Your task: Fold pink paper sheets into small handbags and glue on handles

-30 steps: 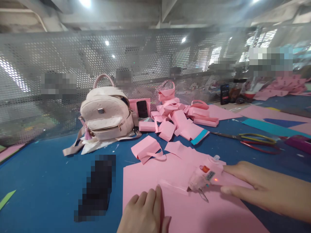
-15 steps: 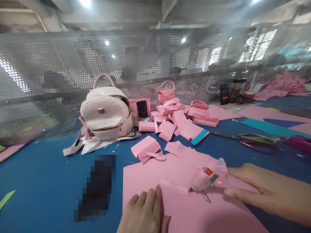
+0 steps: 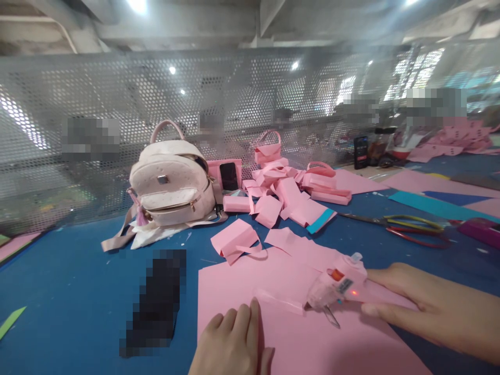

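Glue gun slid a bit twd right edge of sheet; R hand grips its handle, nozzle at pale strip. L hand flat, fingers together, prob. steadying sheet.

Pink on a blue tabletop
The sheet under the left hand is plain pink; the glue gun in the right hand is paler pink, with an orange switch and red light. Beyond both hands lie pink paper pieces, one edged bright blue, and a cream backpack with a mauve tassel. Past the right hand come yellow-and-red-handled scissors, a turquoise strip and, farther off, pink sheets that seem dark-spotted, though blurred. Left of the left hand: a lime-green strip.
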The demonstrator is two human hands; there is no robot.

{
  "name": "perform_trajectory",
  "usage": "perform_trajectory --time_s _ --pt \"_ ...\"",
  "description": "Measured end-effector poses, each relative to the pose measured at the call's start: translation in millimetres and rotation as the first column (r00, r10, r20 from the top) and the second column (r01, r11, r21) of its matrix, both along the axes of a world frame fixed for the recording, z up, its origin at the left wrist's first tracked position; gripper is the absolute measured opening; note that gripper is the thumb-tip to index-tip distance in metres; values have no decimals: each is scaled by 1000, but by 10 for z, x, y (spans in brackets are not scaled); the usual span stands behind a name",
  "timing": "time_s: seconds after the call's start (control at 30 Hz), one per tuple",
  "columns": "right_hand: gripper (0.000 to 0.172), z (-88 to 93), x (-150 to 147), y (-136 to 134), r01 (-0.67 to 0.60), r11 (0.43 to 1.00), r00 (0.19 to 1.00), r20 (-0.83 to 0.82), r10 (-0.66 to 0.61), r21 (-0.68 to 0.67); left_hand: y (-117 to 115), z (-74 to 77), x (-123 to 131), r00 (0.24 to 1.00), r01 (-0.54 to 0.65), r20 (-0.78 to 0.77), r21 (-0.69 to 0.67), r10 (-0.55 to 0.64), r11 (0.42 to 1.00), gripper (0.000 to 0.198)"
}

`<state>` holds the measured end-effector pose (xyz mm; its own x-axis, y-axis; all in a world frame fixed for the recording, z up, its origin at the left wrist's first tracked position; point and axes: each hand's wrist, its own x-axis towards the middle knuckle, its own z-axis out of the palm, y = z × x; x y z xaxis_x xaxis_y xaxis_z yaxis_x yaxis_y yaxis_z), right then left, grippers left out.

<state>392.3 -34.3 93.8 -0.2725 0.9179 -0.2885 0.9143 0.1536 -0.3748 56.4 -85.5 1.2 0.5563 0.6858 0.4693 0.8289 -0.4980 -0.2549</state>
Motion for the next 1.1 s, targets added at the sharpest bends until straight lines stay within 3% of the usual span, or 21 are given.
perform_trajectory --time_s 0.5,0.73,0.83,1.1 --pt "63 28 -69 10 4 1000 1000 6 -4 -17 3 7 8 1000 7 -8 32 -7 999 51" --pt "64 70 -121 11 12 998 1000 -11 -13 -55 -25 46 72 996 90 -17 163 -89 982 42" --pt "62 36 -93 19 -6 1000 1000 -29 5 -19 -23 43 136 990 137 15 86 -139 987 46" --pt "53 12 12 12 -27 999 997 -70 24 -40 -22 7 316 994 113 7 -34 -113 993 72"
